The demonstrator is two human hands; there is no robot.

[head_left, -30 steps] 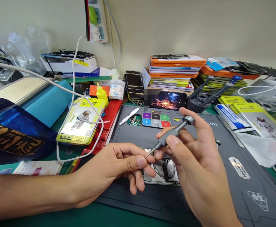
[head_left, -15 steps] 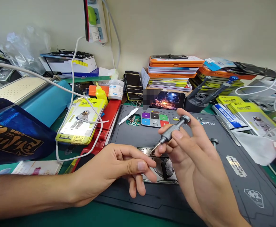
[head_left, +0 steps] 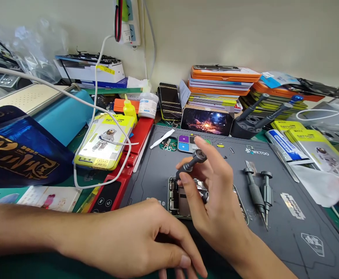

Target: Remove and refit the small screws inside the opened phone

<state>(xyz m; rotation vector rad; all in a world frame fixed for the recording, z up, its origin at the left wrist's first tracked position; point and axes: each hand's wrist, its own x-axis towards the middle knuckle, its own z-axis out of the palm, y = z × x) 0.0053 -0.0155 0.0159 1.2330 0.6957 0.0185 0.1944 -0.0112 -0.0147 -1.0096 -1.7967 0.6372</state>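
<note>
My right hand (head_left: 216,193) pinches a dark grey screwdriver (head_left: 190,164) between thumb and fingers, its lower end over the upper left part of an opened phone (head_left: 173,197). The phone lies on the dark work mat (head_left: 146,176), its inner parts exposed and partly covered by my hand. In front of the phone my left hand (head_left: 146,242) hangs low, fingers loosely curled and apart, with nothing visible in them. Two more screwdrivers (head_left: 255,190) lie side by side on the mat, right of the phone.
A phone with a lit screen (head_left: 206,122) leans at the back beside a tool holder (head_left: 242,128). A coloured tray (head_left: 184,145) and white tool (head_left: 162,138) lie before it. Battery packs (head_left: 105,143) and a looping white cable are left; a blade (head_left: 292,206) lies right.
My left hand has moved down, away from the screwdriver tip. My right hand has moved left and holds the screwdriver more upright. The view has shifted, showing more of the phone and the two screwdrivers.
</note>
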